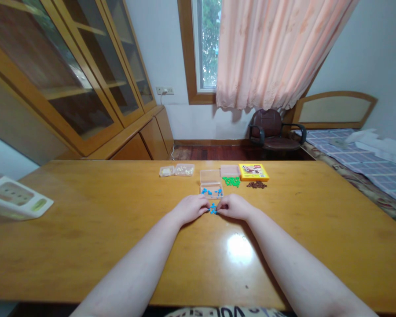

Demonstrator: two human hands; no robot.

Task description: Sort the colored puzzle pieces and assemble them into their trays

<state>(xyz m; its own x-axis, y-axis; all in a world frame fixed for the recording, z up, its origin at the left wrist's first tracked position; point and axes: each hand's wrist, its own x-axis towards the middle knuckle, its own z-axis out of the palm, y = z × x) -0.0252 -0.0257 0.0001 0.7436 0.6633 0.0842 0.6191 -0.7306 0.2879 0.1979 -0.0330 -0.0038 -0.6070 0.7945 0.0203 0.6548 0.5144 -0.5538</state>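
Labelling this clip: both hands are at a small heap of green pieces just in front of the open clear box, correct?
Wrong colour: the small pieces between the left hand and the right hand are blue, not green, as the head view shows. They do lie just in front of the open clear plastic box.

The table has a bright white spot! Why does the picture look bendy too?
In the head view, the white spot is glare on the shiny table, and the cupboard and window lean because the wide lens bends straight lines.
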